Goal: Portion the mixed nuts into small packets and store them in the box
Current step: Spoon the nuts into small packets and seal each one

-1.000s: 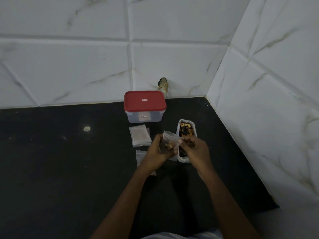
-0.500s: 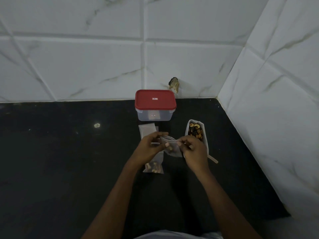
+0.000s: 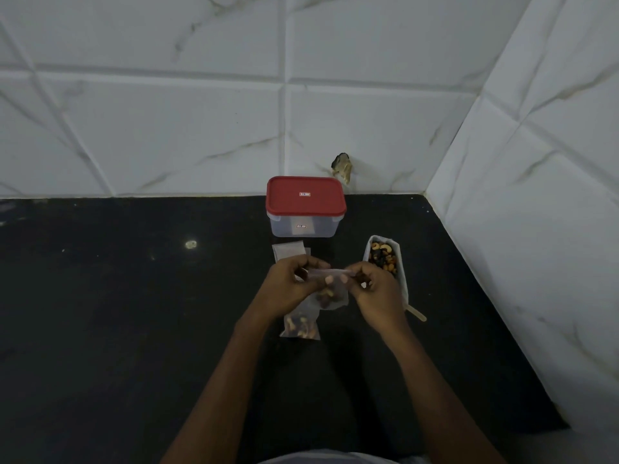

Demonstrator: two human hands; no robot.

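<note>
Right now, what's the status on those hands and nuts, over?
Left hand, right hand both pinching top of part-filled small packet. One filled packet on counter. Box closed. Nothing blocking it.

The box (image 3: pixel 288 229) bears two small labels (image 3: pixel 304 194), both too small to read.

Dim light; white marble-veined wall tiles (image 3: pixel 167 128) meet a black countertop (image 3: pixel 100 329) in a corner.
</note>
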